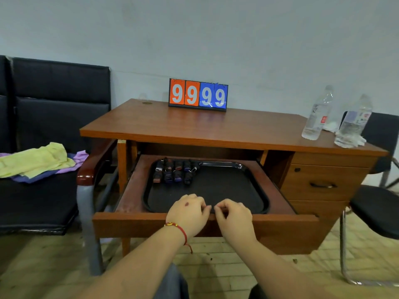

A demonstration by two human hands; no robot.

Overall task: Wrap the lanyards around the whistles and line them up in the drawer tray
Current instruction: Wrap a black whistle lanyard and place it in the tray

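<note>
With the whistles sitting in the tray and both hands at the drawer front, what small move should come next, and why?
Probably push the drawer shut: the wrapped whistles sit lined up at the tray's far left, and both the left hand and right hand rest curled, holding nothing, on its front edge.

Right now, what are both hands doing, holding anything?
Left hand: fingers curled over the drawer front edge; no whistle visible in it.
Right hand: same, curled at the edge, nothing visible held.

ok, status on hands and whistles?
Left hand and right hand at the drawer front, fingers curled, grip unclear. Wrapped whistles lined up at the tray far left. Nothing in the way.
</note>
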